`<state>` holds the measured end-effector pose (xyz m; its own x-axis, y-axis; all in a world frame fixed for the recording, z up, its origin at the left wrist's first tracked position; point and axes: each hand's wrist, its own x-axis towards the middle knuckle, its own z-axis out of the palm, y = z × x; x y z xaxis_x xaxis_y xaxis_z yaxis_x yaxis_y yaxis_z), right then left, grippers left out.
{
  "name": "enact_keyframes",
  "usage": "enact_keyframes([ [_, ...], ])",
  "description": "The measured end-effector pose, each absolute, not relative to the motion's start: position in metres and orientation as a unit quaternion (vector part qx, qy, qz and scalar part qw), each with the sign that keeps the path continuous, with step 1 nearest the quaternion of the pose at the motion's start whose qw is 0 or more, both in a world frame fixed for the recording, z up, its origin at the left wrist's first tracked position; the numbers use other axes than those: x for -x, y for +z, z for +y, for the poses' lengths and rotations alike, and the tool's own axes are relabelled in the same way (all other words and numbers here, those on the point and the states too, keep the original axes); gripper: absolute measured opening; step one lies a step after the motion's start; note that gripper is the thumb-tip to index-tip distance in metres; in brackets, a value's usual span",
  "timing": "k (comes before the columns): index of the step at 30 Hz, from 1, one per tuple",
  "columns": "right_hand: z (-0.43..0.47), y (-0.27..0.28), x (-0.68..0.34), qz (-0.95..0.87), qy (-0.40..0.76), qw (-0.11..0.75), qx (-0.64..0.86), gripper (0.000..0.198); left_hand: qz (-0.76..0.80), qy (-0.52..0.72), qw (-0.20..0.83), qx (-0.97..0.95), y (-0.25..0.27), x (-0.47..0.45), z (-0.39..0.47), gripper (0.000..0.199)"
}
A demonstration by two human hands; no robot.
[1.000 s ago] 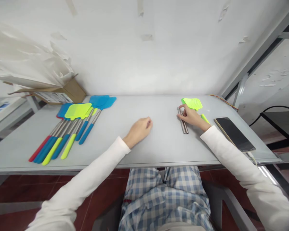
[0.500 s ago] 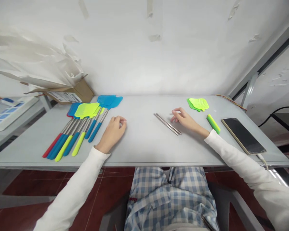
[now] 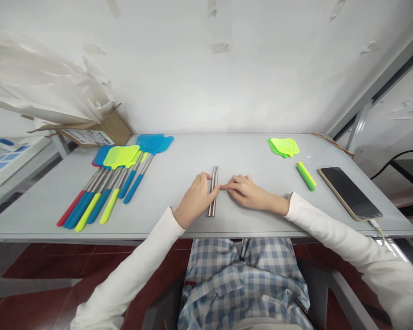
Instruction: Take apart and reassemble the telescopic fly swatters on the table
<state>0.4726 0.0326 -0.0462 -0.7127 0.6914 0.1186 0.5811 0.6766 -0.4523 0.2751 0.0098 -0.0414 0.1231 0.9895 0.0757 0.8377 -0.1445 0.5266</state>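
Two slim metal rods (image 3: 212, 208) lie side by side on the grey table, narrower ends pointing at the wall. My left hand (image 3: 195, 198) is closed about their middle, its thumb across them and its fingers along their left side. From the right, my right hand (image 3: 248, 192) reaches in with its index finger stretched out, the tip at the rods beside my left thumb. Its other fingers are loosely bent and hold nothing I can see. Whether that fingertip presses on a rod or on the thumb is unclear.
Several fly swatters (image 3: 106, 192) with coloured grips lie at the left, before a cardboard box (image 3: 113, 130). Two loose swatter heads (image 3: 286, 146) are at the back right. Green and yellow grips (image 3: 306, 176) lie near a phone (image 3: 349, 192) with a cable.
Both hands have come together at the middle of the table. The rods have shifted left and nearer, turning to point straight at the wall, and my left hand has taken hold of them.
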Motion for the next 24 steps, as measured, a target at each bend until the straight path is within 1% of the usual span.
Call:
enact_keyframes([
  [2,0.037,-0.050,-0.479,-0.907,0.130,0.158,0.369,0.037,0.631,0.180,0.183,-0.732,-0.040,-0.275,0.010,0.028],
  [4,0.043,-0.053,-0.487,-0.898,0.098,0.174,0.393,0.037,0.643,0.147,0.172,-0.732,-0.036,-0.271,0.011,0.029],
  [10,0.054,-0.055,-0.500,-0.884,0.104,0.178,0.420,0.036,0.743,0.080,0.081,-0.659,-0.030,-0.220,0.035,0.036],
  [14,0.053,-0.055,-0.500,-0.885,0.101,0.175,0.419,0.035,0.758,0.095,0.037,-0.644,-0.036,-0.172,0.052,0.044],
  [17,0.054,-0.056,-0.500,-0.885,0.101,0.181,0.417,0.036,0.775,0.100,-0.046,-0.623,-0.039,-0.142,0.062,0.048],
  [19,0.054,-0.057,-0.501,-0.885,0.102,0.183,0.415,0.036,0.791,0.071,-0.083,-0.602,-0.040,-0.127,0.068,0.048],
  [21,0.055,-0.057,-0.501,-0.885,0.105,0.181,0.416,0.036,0.800,0.039,-0.072,-0.594,-0.040,-0.117,0.075,0.047],
  [24,0.055,-0.056,-0.501,-0.885,0.110,0.177,0.417,0.036,0.804,0.023,-0.031,-0.594,-0.037,-0.109,0.084,0.041],
])
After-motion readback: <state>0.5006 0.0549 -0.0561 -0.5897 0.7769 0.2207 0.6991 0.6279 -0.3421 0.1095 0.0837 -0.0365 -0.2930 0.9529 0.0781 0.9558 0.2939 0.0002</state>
